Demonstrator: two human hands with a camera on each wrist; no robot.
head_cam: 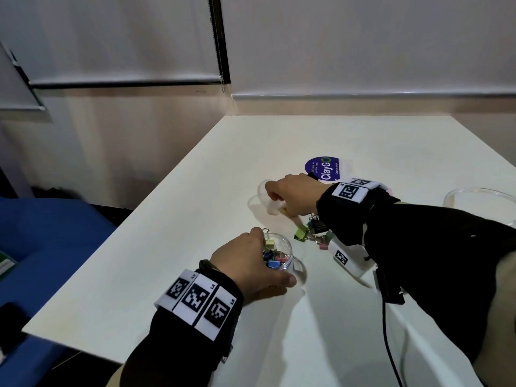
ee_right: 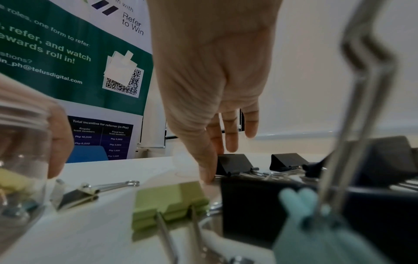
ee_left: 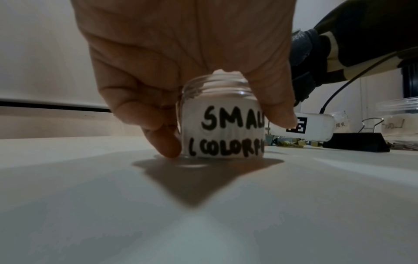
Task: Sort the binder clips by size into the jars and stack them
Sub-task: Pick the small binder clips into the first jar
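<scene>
**Two hands, one small clip to fetch**

Lower centre, the left hand (head_cam: 251, 263) grips the jar (ee_left: 222, 123) marked SMALL; keep it steady. Beyond, the right hand (head_cam: 296, 195) reaches among loose binder clips (head_cam: 310, 230), fingers curled; whether it holds one I cannot tell.

Clip pile (head_cam: 310, 230) between both jars

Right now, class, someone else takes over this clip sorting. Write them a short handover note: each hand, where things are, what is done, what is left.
Left hand: grips the open small jar, labelled SMALL, standing on the table; coloured small clips already inside.
Right hand: reaching down at the loose clips by a clear jar; whether it holds one cannot be told.
Left to sort: green clip, pink clip, black clips.
Not yet done: no jars stacked.
</scene>
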